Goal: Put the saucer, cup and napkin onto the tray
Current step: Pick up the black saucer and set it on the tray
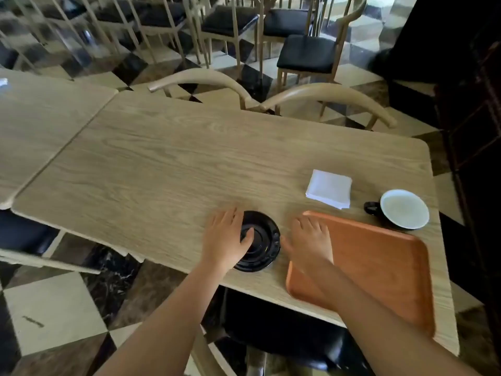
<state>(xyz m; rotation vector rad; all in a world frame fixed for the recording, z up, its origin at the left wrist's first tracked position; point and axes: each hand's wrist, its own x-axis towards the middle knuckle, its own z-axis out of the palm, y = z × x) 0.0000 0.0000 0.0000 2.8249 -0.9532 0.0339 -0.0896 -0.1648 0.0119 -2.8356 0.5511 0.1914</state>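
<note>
A black saucer [264,244] lies near the front edge of the wooden table [162,164]. My left hand [226,237] rests on its left side, thumb on the saucer's top and fingers spread over its far-left rim. My right hand [310,241] lies flat, fingers apart, on the left end of the orange-brown tray [379,264], just right of the saucer. A folded white napkin [329,188] lies beyond the tray. A black cup [404,208] with a white inside stands at the tray's far right corner, handle pointing left.
Two wooden chair backs [325,96] stand along the table's far edge. A second table [35,118] adjoins on the left. More chairs with black seats fill the background. A dark wall [474,131] is close on the right. A chair seat sits under the table in front.
</note>
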